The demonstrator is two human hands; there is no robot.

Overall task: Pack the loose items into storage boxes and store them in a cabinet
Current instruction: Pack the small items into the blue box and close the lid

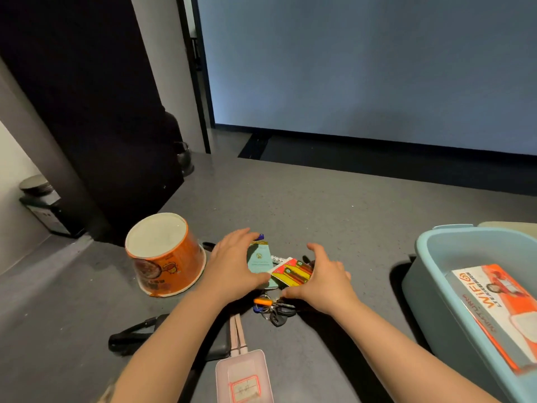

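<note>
Gathering, that's the step: both hands are down on the grey floor (pixel 290 199), corralling a small heap of loose items. The left hand (pixel 232 266) cups one side, fingers spread and curved, thumb lying against the teal packet (pixel 259 258). The right hand (pixel 322 279) mirrors it, fingers apart and arched over the red-and-yellow packet (pixel 292 271). Neither is clamped on anything yet; the two packets sit between the palms, touching each other. A blue-tipped bit (pixel 259 237) pokes out just past the left fingertips.

Below the right thumb lies the key bunch (pixel 273 308), outside the scoop. By my read, the next move calls for squeezing the hands together under the packets, then lifting and swinging across to the blue box (pixel 427 274), well off beyond the right wrist, which already holds an orange-and-white carton (pixel 499 309).

Around them: an upturned orange cup (pixel 165 257) just beyond the left knuckles, close enough to get nudged. A pink tray (pixel 244 376) and a black case (pixel 139 334) lie near the forearms. The keys may be left behind.
</note>
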